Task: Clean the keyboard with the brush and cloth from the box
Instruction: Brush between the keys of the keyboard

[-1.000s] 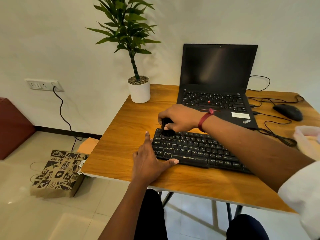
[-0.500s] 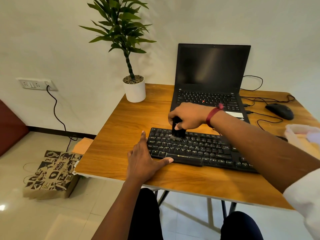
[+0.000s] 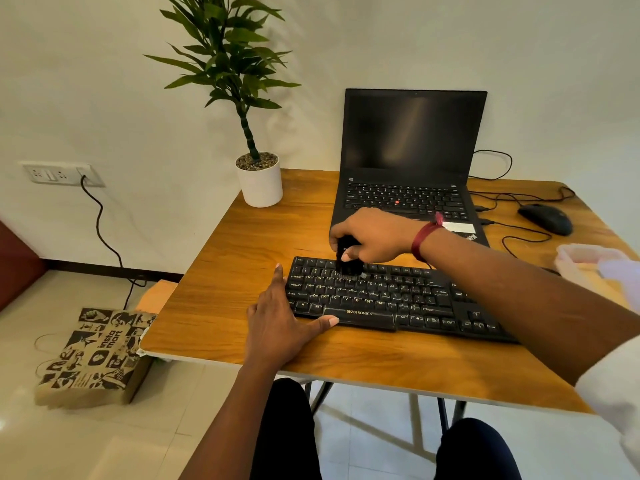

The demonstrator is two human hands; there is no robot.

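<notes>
Both hands engaged: right hand (image 3: 377, 237) grips brush (image 3: 348, 263), bristles on keyboard (image 3: 398, 299) upper-left rows; its long axis runs rightward from there; left hand (image 3: 277, 320) flat, bracing left end.

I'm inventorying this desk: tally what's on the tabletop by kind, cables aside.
Computer gear: 3 (laptop, keyboard, mouse)
Cleaning kit: 2 (brush, box)
Plants: 1 (potted plant)
Total: 6

keyboard (image 3: 398, 297) 1 | brush (image 3: 348, 265) 1 | laptop (image 3: 412, 133) 1 | mouse (image 3: 545, 218) 1 | plant (image 3: 259, 183) 1 | bag (image 3: 93, 358) 1
</notes>
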